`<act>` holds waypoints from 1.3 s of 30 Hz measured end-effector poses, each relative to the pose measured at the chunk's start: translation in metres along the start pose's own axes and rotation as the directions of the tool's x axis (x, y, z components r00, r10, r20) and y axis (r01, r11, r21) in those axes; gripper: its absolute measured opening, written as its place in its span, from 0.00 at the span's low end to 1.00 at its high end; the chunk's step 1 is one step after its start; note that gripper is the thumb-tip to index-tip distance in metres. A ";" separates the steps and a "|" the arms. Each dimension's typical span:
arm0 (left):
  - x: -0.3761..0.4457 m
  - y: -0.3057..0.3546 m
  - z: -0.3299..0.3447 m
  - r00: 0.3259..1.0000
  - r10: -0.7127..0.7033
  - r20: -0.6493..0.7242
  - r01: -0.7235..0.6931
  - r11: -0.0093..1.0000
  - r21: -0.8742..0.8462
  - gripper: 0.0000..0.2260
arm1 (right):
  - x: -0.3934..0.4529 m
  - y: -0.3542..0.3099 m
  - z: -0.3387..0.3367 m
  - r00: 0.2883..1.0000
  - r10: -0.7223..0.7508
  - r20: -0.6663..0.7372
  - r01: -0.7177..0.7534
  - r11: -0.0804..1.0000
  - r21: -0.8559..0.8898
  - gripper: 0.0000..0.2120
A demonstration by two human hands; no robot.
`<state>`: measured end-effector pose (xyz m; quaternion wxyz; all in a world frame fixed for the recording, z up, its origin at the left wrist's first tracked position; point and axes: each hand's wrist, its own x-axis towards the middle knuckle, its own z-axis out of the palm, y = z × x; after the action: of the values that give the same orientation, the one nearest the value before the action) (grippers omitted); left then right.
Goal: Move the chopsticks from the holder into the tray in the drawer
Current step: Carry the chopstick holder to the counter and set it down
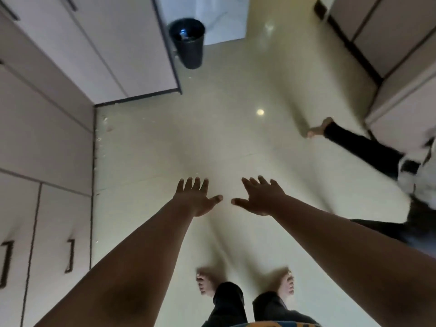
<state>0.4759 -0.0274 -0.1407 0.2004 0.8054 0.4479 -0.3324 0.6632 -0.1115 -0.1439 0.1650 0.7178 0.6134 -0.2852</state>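
No chopsticks, holder, drawer tray or open drawer appear in the head view. My left hand (197, 197) and my right hand (260, 197) are stretched out side by side over the pale tiled floor, palms down, fingers spread, holding nothing. Their thumbs point toward each other with a small gap between them. My bare feet show below, near the bottom edge.
White cabinet doors with dark handles (70, 256) line the left side. A black waste bin (187, 42) stands on the floor at the top centre. Another person in dark trousers (354, 145) stands at the right, in front of more cabinets (401, 109). The picture is motion-blurred.
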 end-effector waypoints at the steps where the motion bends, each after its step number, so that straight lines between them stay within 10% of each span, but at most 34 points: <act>1: 0.004 0.020 -0.006 1.000 0.022 0.004 -0.022 0.999 0.025 0.37 | -0.007 0.019 0.001 0.999 0.031 -0.008 -0.031 0.999 0.014 0.43; 26: 0.096 0.416 -0.191 0.889 0.452 -0.072 -0.394 0.836 0.382 0.38 | -0.125 0.412 -0.057 0.823 0.561 -0.092 -0.518 0.807 0.285 0.43; 39: 0.160 0.586 -0.395 0.679 0.702 -0.214 -0.543 0.677 0.496 0.40 | -0.152 0.548 -0.193 0.544 0.815 -0.198 -0.666 0.563 0.489 0.43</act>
<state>1.1777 0.0086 0.0353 0.0450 0.9820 0.0930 -0.1578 1.2243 -0.2240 0.0382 0.0085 0.9700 0.2006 -0.1373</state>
